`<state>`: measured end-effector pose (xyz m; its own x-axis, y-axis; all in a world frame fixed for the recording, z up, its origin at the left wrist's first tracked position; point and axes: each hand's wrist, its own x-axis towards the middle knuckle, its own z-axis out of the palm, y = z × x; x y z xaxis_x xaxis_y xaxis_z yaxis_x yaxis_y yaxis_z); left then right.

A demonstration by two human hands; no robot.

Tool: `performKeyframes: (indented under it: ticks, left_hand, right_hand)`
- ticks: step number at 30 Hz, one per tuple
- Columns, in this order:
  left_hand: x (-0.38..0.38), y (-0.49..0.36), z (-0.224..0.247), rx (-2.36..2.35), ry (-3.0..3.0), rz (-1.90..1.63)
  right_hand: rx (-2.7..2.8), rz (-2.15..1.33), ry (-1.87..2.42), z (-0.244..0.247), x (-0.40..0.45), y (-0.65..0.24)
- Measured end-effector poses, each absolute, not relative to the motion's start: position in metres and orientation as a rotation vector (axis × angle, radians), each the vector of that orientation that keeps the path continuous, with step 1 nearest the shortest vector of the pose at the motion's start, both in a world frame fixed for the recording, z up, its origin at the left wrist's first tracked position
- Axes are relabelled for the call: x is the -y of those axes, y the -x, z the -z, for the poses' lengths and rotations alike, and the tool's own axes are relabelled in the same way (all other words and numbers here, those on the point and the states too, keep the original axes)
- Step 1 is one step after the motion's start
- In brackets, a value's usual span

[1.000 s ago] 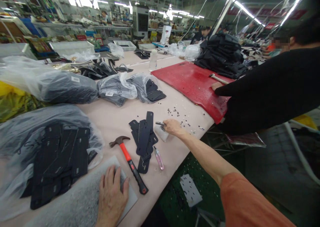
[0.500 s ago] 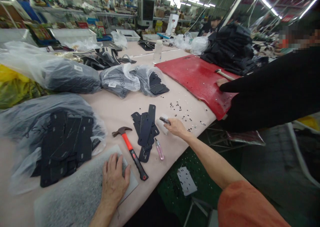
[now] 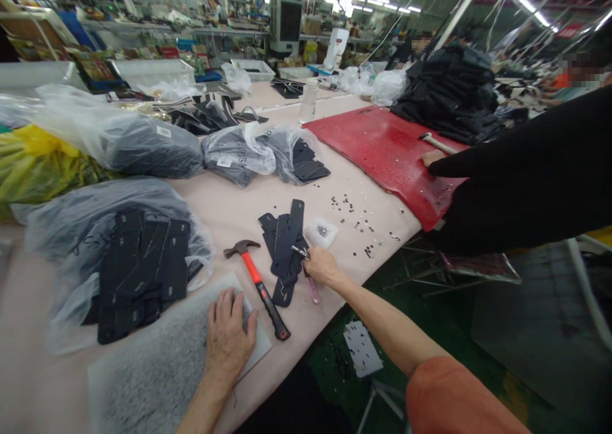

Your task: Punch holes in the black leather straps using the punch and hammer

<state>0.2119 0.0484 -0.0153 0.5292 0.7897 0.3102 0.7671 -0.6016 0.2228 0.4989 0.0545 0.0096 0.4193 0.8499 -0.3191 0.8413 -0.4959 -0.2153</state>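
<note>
My left hand point(image 3: 229, 338) lies flat, fingers stretched, on the speckled grey slab point(image 3: 148, 364) at the table's front. Pinched in my right hand point(image 3: 321, 266) is a short, shiny metal rod point(image 3: 300, 252); its kind is not clear. The rod's end is over the loose pile of black strips point(image 3: 284, 246). Partly under that hand lies a pink-handled small tool point(image 3: 313, 289). Between slab and strips rests a claw hammer point(image 3: 261, 290) with a red and black handle. Just beyond my right hand sits a small white packet point(image 3: 321, 231) with tiny metal pieces on it.
A clear bag point(image 3: 48, 255) with many black strips point(image 3: 143, 274) stands at left. More bagged parts point(image 3: 239, 153) lie behind. Small dark discs point(image 3: 351, 208) are scattered at right. Beside a red mat point(image 3: 377, 147), a co-worker's black sleeve point(image 3: 516, 147) reaches in near another hammer point(image 3: 437, 143).
My right hand has moved left and nearer with the metal rod, from over the white packet to the black strips, uncovering the packet. My left hand stays on the slab; the view shifted slightly.
</note>
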Motion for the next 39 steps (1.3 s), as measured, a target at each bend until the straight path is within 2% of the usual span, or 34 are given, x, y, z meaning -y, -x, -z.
performKeyframes:
  ticks: [11,24,32,39]
  left_hand:
    - [-0.048,-0.209,0.018,-1.38,-2.729,-0.599]
    - [-0.05,-0.208,0.024,-1.352,-2.705,-0.693]
    - [-0.051,-0.208,0.023,-1.345,-2.741,-0.633]
    - [-0.05,-0.21,0.017,-1.355,-2.745,-0.666]
  right_hand:
    - [1.605,-0.586,2.632,-0.018,-0.056,-0.486]
    - [1.103,-0.473,2.795,-0.015,0.016,-0.546]
    - [1.03,-0.534,2.612,-0.008,0.034,-0.528]
    - [1.14,-0.574,2.379,-0.008,0.0,-0.508]
